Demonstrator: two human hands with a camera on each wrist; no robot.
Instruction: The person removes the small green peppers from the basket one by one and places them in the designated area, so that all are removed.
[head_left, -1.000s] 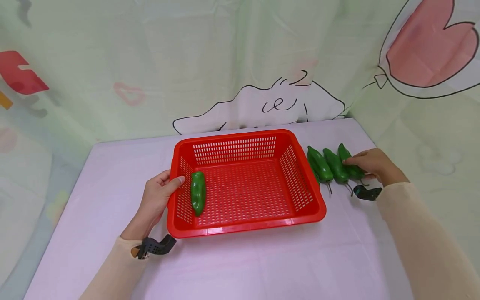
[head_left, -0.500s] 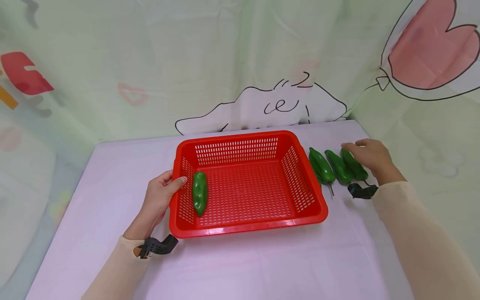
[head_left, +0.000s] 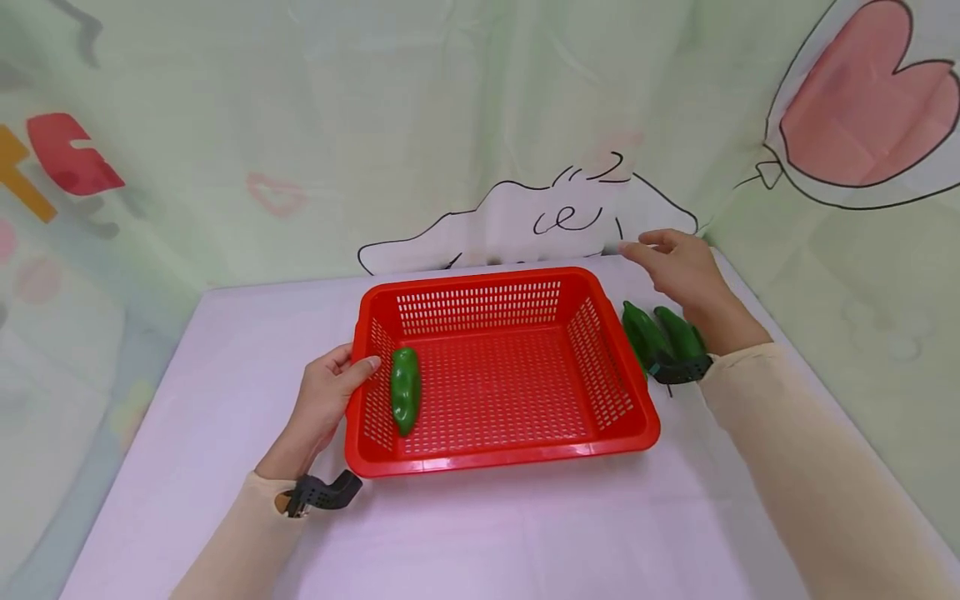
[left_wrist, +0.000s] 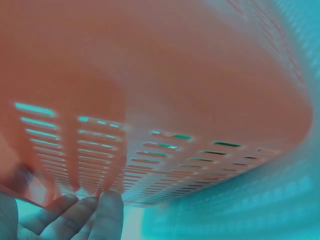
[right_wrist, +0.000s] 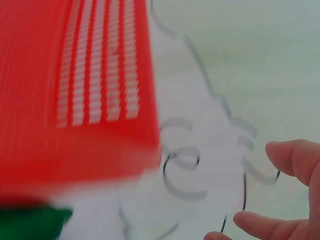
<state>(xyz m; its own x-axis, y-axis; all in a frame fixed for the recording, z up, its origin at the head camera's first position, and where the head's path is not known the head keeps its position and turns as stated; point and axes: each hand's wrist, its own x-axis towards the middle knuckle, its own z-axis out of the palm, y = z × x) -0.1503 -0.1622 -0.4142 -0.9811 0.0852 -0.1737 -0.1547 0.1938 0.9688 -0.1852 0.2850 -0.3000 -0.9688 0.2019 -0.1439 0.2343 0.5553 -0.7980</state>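
My left hand (head_left: 324,402) grips the left rim of a red plastic basket (head_left: 495,457), thumb over the edge. In the left wrist view its fingers (left_wrist: 107,212) lie against the slotted outer wall. Inside the basket, along its left side, lies one green pepper (head_left: 406,392). My right hand (head_left: 686,271) is raised beyond the basket's back right corner. Its thumb (right_wrist: 292,156) and fingers are spread apart in the right wrist view, holding nothing. Below that hand, a green pepper (head_left: 643,329) lies beside the basket, and another pepper (head_left: 678,331) is partly hidden by the wrist.
A pale cloth covers the table (head_left: 480,533). Behind it hangs a light green printed curtain (head_left: 450,125), with a similar curtain along the right side. A black wrist camera (head_left: 678,369) sits at the right cuff, overlapping the peppers.
My right hand has let go of the rightmost pepper and moved up and left, away from the peppers. My left hand still grips the basket. The whole view has shifted slightly.
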